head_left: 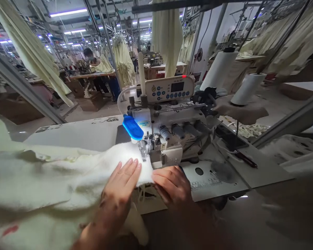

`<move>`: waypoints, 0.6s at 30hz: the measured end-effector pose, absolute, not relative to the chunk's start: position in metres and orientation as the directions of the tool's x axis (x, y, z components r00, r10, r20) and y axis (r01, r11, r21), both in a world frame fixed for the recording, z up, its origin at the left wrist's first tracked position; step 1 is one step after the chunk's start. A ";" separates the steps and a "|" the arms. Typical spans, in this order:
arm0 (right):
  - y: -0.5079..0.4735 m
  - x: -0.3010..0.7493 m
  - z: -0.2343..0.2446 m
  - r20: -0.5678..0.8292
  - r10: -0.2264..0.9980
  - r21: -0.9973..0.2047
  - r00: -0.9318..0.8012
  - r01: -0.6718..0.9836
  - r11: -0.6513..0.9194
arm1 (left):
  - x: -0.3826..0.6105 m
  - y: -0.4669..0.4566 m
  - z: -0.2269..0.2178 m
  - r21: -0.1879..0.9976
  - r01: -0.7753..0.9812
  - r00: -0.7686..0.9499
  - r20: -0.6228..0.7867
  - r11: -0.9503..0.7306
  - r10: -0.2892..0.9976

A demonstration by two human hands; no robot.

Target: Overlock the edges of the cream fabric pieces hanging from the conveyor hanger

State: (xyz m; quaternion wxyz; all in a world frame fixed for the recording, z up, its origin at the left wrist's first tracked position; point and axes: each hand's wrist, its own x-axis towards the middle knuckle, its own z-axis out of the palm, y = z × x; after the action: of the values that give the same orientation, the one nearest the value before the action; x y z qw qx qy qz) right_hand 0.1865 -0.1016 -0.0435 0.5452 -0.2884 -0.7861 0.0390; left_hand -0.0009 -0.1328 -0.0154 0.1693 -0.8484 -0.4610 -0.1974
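Note:
Cream fabric spreads over the left of the machine bed, its right edge running under the presser foot of an overlock sewing machine. My left hand lies flat on the cloth just in front of the needle area, fingers stretched out. At the fabric's right edge, my right hand pinches the cloth between thumb and fingers. A blue plastic guard sits above the needle, and a bright lamp lights the cloth there. The fabric's front part hangs down past the table edge.
A control panel stands atop the machine. Thread cones rise behind at right. Small dark-handled snips lie on the right of the table. Cream garments hang around, and a co-worker sits far back left.

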 end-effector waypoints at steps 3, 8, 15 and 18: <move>-0.091 0.186 -0.042 0.832 0.495 -0.345 -0.250 0.465 0.815 | -0.006 -0.123 -0.007 -0.101 0.859 0.499 0.390 -0.502 0.774; -0.077 0.181 -0.035 0.780 0.551 -0.316 -0.296 0.573 0.756 | -0.013 -0.104 0.003 -0.040 0.878 0.473 0.217 -0.476 0.854; -0.086 0.177 -0.031 0.803 0.565 -0.319 -0.189 0.665 0.676 | -0.007 -0.070 0.020 0.012 0.886 0.461 0.085 -0.463 0.883; -0.097 0.190 -0.046 0.842 0.489 -0.252 -0.229 0.634 0.731 | -0.001 -0.046 0.025 -0.050 0.894 0.449 0.062 -0.446 0.892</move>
State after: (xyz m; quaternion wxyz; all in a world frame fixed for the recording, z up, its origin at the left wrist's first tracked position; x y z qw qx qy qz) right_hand 0.1902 -0.0968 -0.0464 0.5059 -0.3597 -0.7807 -0.0720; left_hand -0.0010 -0.0459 0.0249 0.0377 -0.8502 -0.5249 -0.0131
